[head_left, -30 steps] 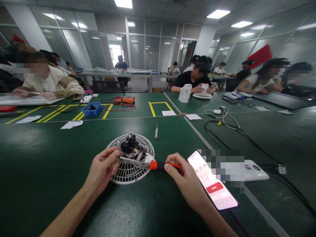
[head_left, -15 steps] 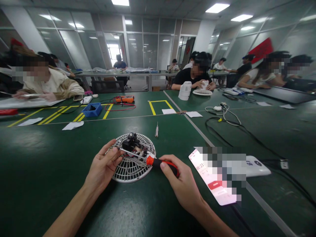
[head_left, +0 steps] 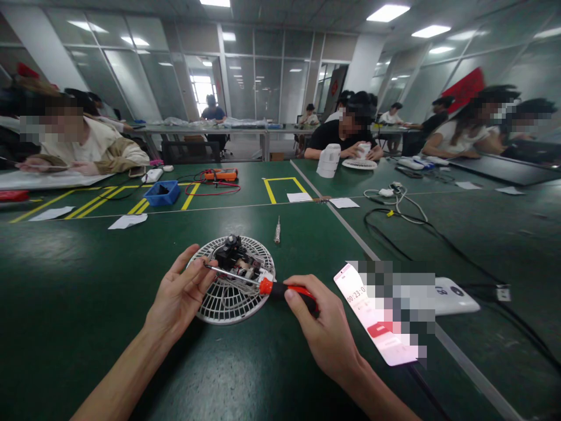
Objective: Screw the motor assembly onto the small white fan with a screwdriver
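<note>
My right hand (head_left: 322, 318) is wrapped round the red and black handle of a screwdriver (head_left: 287, 292). Its metal shaft points left across a round white fan grille (head_left: 232, 316) on the green table. My left hand (head_left: 177, 295) has its fingers bent together at the screwdriver's tip; anything pinched there is too small to make out. On the grille, below and behind the shaft, sits a motor assembly (head_left: 234, 254) with black parts and wires. A small clear-handled screwdriver (head_left: 277, 233) lies beyond the grille.
A lit phone (head_left: 372, 321) and a white device (head_left: 456, 295) lie to the right, with black cables (head_left: 438, 234) behind. Farther off are a blue bin (head_left: 162, 194), an orange meter (head_left: 221, 175) and paper slips (head_left: 127, 221). Other people sit around the tables.
My left fingers have shifted slightly at the screwdriver's tip, which now shows in front of them. My right hand keeps its grip; the grille stays in place.
</note>
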The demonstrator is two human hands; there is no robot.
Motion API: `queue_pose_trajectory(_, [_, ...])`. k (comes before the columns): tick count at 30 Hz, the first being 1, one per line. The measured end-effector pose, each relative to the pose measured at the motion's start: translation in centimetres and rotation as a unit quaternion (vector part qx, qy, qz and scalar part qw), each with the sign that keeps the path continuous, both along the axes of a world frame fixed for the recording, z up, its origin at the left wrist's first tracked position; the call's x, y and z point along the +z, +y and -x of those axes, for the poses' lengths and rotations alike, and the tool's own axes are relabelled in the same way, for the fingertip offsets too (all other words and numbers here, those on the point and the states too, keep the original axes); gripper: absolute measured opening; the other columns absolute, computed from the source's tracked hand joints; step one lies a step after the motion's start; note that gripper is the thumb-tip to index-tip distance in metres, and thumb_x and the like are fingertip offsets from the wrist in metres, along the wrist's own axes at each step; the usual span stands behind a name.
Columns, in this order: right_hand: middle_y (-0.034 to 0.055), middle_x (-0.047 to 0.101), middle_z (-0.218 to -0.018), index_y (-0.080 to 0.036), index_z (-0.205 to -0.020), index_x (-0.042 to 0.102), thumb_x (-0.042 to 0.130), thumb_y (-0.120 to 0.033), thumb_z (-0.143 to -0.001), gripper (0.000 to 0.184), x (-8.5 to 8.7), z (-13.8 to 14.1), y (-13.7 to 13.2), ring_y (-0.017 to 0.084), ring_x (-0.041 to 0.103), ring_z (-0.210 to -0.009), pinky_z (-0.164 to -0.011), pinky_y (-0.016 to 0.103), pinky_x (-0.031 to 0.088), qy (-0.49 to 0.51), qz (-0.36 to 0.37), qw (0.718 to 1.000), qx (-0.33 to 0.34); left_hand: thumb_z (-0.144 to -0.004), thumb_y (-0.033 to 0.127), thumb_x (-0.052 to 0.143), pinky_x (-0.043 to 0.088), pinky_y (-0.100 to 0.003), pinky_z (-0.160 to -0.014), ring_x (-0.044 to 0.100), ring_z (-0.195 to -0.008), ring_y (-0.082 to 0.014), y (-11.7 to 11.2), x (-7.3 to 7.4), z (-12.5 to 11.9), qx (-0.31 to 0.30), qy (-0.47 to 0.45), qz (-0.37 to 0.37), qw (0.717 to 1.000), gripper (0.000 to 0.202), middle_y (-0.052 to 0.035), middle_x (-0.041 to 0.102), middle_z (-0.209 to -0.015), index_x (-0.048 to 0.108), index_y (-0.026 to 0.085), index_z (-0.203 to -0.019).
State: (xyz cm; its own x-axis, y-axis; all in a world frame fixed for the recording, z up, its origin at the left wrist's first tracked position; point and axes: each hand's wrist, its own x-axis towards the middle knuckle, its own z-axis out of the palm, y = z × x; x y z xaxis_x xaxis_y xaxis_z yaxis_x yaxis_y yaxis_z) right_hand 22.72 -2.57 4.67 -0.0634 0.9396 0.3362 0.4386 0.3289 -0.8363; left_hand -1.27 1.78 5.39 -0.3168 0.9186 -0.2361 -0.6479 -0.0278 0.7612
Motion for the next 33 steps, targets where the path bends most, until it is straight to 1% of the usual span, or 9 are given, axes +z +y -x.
queue_pose_trajectory(3, [0.0022,0.071,-0.094,-0.023,-0.100,0.070,0.056,-0.032,-0.098,0.016,0.04,0.00,0.02,0.019,0.066,-0.086,-0.077,0.031,0.048,0.009,0.005,1.000,-0.004,-0.085,-0.007,0.055,0.064,-0.021,-0.068,0.077,-0.072,-0.0159,-0.07,0.01,0.09,-0.008,0.009,-0.006,1.000,0.040,-0.0040,0.077,-0.082,0.067,0.017,-0.115])
queue_pose_trajectory(10, [0.0012,0.072,-0.092,-0.024,-0.097,0.070,0.058,-0.033,-0.097,0.015,-0.11,0.31,0.08,0.019,0.067,-0.084,-0.076,0.031,0.048,0.019,0.015,1.000,-0.015,-0.084,-0.007,0.055,0.064,-0.021,-0.072,0.078,-0.078,-0.0166,-0.12,0.13,0.11,-0.021,0.002,-0.004,1.000,0.040,-0.0050,0.077,-0.086,0.066,0.017,-0.115])
queue_pose_trajectory(16, [0.0038,0.069,-0.095,-0.022,-0.104,0.069,0.059,-0.030,-0.097,0.015,-0.25,0.32,-0.15,0.018,0.066,-0.084,-0.076,0.030,0.050,-0.019,-0.042,0.999,0.008,-0.086,-0.006,0.054,0.064,-0.021,-0.070,0.077,-0.073,-0.0158,-0.06,0.16,-0.01,-0.014,-0.007,-0.002,1.000,0.035,-0.0044,0.076,-0.082,0.066,0.015,-0.111])
queue_pose_trajectory(19, [0.0048,0.068,-0.097,-0.021,-0.107,0.069,0.059,-0.028,-0.098,0.016,-0.20,0.25,-0.22,0.018,0.066,-0.085,-0.076,0.030,0.051,-0.033,-0.070,0.997,0.008,-0.085,-0.006,0.055,0.064,-0.019,-0.069,0.077,-0.073,-0.0146,-0.11,0.44,-0.16,-0.003,-0.006,0.002,1.000,0.034,-0.0030,0.075,-0.082,0.065,0.016,-0.109])
queue_pose_trajectory(24, [0.0061,0.068,-0.099,-0.021,-0.109,0.068,0.058,-0.027,-0.098,0.016,0.04,0.22,-0.21,0.019,0.067,-0.085,-0.077,0.031,0.053,-0.051,-0.093,0.994,0.003,-0.086,-0.005,0.056,0.063,-0.017,-0.068,0.076,-0.071,-0.0124,-0.22,0.85,-0.43,0.002,-0.019,0.022,1.000,0.031,-0.0018,0.074,-0.082,0.065,0.017,-0.107])
queue_pose_trajectory(28, [0.0074,0.068,-0.101,-0.021,-0.111,0.067,0.058,-0.025,-0.098,0.015,0.01,0.25,-0.25,0.020,0.068,-0.089,-0.078,0.033,0.055,-0.059,-0.111,0.992,0.011,-0.088,-0.004,0.054,0.063,-0.017,-0.065,0.076,-0.069,-0.0136,-0.10,0.71,-0.40,0.009,-0.023,0.032,0.999,0.029,-0.0026,0.074,-0.081,0.065,0.016,-0.105])
queue_pose_trajectory(33, [0.0077,0.068,-0.101,-0.021,-0.111,0.066,0.059,-0.022,-0.097,0.015,-0.29,0.42,-0.38,0.020,0.068,-0.089,-0.079,0.033,0.055,-0.061,-0.125,0.990,-0.002,-0.088,-0.004,0.055,0.063,-0.017,-0.066,0.076,-0.071,-0.0131,0.05,0.28,-0.18,0.004,-0.021,0.023,1.000,0.029,-0.0028,0.075,-0.083,0.066,0.016,-0.105])
